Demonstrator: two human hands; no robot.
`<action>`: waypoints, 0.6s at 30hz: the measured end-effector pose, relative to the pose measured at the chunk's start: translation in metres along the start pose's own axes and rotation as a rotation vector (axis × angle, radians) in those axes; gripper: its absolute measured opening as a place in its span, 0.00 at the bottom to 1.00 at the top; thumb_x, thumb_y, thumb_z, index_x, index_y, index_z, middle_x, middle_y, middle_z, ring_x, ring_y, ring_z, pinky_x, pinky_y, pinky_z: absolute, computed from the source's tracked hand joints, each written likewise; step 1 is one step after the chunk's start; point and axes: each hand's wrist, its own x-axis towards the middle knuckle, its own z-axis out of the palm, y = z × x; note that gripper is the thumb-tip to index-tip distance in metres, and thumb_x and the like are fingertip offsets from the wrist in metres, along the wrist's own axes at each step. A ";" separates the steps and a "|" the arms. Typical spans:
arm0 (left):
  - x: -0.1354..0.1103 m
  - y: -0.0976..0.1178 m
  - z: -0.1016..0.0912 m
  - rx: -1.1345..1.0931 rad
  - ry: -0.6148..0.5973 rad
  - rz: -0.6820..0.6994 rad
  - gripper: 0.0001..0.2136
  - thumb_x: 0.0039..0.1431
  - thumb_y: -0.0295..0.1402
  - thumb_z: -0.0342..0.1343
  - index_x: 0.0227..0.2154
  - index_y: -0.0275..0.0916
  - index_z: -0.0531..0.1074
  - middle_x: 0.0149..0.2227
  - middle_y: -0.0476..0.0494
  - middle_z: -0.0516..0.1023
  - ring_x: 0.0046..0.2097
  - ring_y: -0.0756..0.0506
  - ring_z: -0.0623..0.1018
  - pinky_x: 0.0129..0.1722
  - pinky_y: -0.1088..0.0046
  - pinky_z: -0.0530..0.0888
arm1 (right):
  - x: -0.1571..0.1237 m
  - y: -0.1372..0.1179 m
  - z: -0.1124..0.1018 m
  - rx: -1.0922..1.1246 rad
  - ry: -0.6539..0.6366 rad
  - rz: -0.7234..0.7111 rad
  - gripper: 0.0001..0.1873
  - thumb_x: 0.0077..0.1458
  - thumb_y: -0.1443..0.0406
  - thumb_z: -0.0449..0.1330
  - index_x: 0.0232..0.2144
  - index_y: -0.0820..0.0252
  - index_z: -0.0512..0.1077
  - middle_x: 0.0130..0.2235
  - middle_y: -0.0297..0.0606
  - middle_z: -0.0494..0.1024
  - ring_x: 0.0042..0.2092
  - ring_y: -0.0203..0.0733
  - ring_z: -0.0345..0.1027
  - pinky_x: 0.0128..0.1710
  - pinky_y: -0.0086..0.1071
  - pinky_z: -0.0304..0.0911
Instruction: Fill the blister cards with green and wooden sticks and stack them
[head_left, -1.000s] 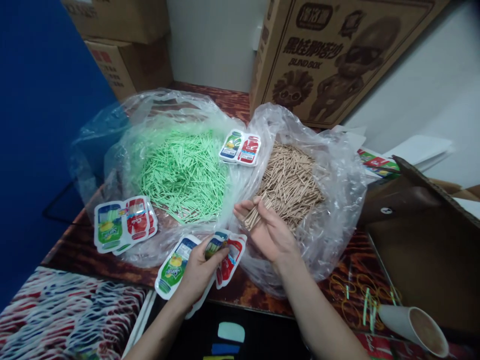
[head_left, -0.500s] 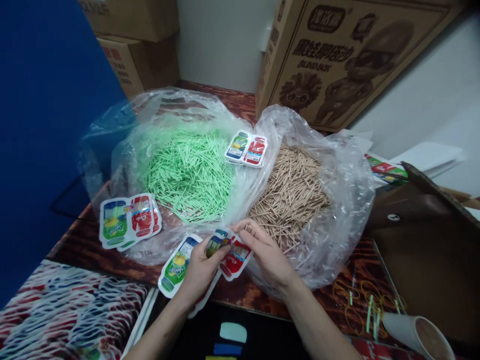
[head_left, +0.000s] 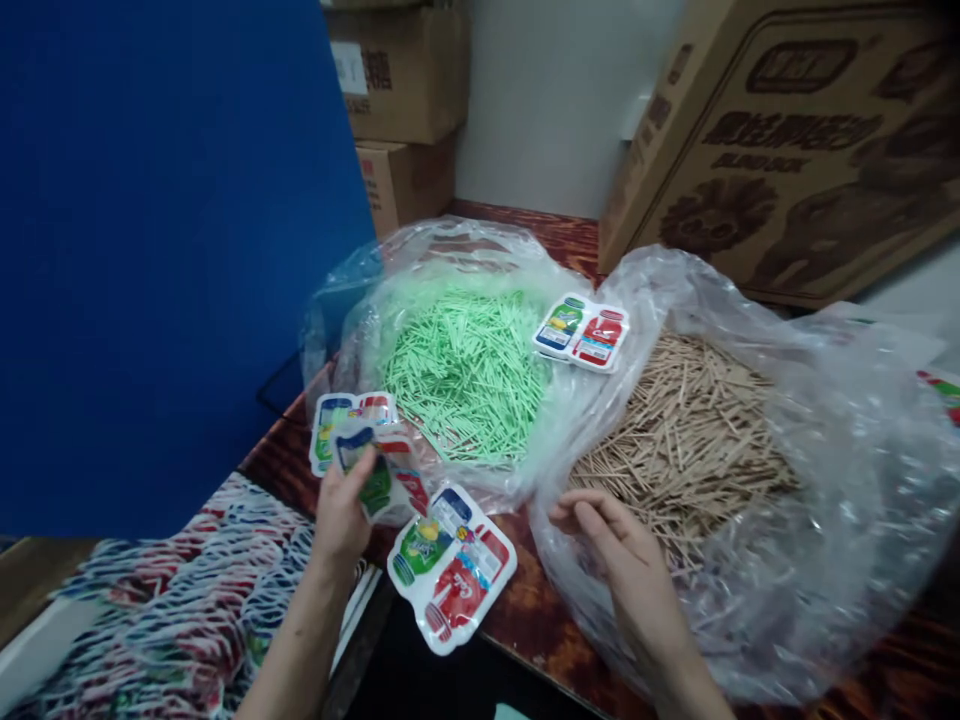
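My left hand (head_left: 341, 520) is closed on a bottle-shaped candy packet (head_left: 394, 465) with a green Sprite half and a red Cola half, tilted and partly blurred. Behind it, similar packets (head_left: 352, 410) lie on the plastic at the left. Another packet (head_left: 454, 570) rests flat at the table's front edge, between my hands. My right hand (head_left: 630, 560) hovers by the near edge of the bag of brown sticks (head_left: 690, 440); its fingers are loosely bent and nothing shows in them. Further left is a bag of light green sticks (head_left: 469, 375).
More packets (head_left: 583, 332) sit on the plastic between the two bags. A blue panel (head_left: 165, 260) stands at the left, above a white-edged bin of many packets (head_left: 180, 610). A large cardboard box (head_left: 780, 150) leans at the back right, with stacked cartons (head_left: 412, 80) at the back left.
The view has turned left. My left hand has carried the packet left towards the packets there, and my right hand has let go of it. The packet at the front edge is now uncovered.
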 end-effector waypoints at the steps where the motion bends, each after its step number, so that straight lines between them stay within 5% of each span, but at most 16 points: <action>1: 0.012 0.005 -0.010 0.002 0.072 0.048 0.19 0.42 0.39 0.67 0.39 0.38 0.74 0.34 0.48 0.81 0.34 0.46 0.80 0.39 0.66 0.76 | 0.003 0.003 0.005 -0.042 -0.046 -0.020 0.13 0.55 0.54 0.59 0.34 0.57 0.73 0.34 0.39 0.79 0.39 0.45 0.72 0.40 0.34 0.63; 5: 0.061 0.006 -0.041 0.175 0.266 0.219 0.19 0.42 0.40 0.65 0.38 0.37 0.74 0.34 0.47 0.79 0.34 0.45 0.78 0.41 0.62 0.75 | 0.023 0.006 0.036 -0.283 -0.207 -0.174 0.11 0.60 0.60 0.53 0.32 0.58 0.71 0.33 0.36 0.76 0.38 0.42 0.69 0.39 0.32 0.61; 8: 0.083 0.002 -0.047 0.692 0.335 0.391 0.17 0.48 0.40 0.60 0.40 0.35 0.73 0.40 0.40 0.78 0.45 0.38 0.76 0.48 0.55 0.71 | 0.048 0.006 0.060 -0.495 -0.244 -0.332 0.11 0.61 0.65 0.49 0.31 0.58 0.69 0.32 0.35 0.74 0.37 0.41 0.67 0.38 0.32 0.60; 12: 0.083 0.006 -0.041 1.240 0.415 0.600 0.28 0.51 0.36 0.58 0.55 0.32 0.64 0.57 0.27 0.67 0.59 0.31 0.64 0.57 0.50 0.60 | 0.080 0.005 0.069 -0.965 -0.053 -0.521 0.11 0.60 0.71 0.48 0.30 0.59 0.69 0.34 0.41 0.72 0.40 0.44 0.63 0.40 0.34 0.57; 18: 0.055 0.008 -0.034 1.263 0.289 0.774 0.20 0.57 0.38 0.54 0.51 0.37 0.69 0.61 0.32 0.62 0.61 0.34 0.61 0.59 0.54 0.57 | 0.100 0.007 0.056 -1.345 0.235 -0.398 0.08 0.59 0.63 0.55 0.33 0.62 0.70 0.37 0.46 0.73 0.41 0.49 0.63 0.39 0.37 0.55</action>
